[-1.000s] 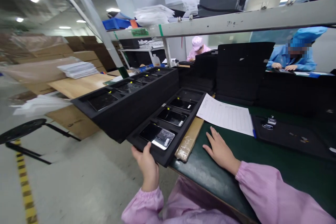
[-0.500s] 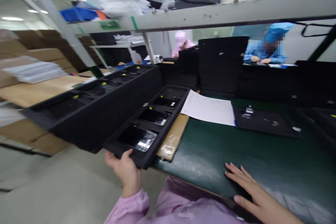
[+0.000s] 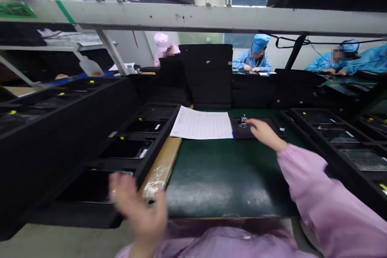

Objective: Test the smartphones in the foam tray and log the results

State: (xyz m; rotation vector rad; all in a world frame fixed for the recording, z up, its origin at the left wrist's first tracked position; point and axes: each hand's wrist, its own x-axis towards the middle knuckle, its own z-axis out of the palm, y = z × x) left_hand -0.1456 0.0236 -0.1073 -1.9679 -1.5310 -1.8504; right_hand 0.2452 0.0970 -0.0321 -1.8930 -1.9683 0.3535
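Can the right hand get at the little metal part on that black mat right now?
Probably yes. The right hand is already over the black mat, with its fingertips right beside the small metal part. Nothing appears to stand between them, and the paper sheet lies off to the far side.

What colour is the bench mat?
The bench mat is dark green, best seen in the head view.

Grey shelf [image 3: 193, 14] above green workbench [image 3: 229, 185]
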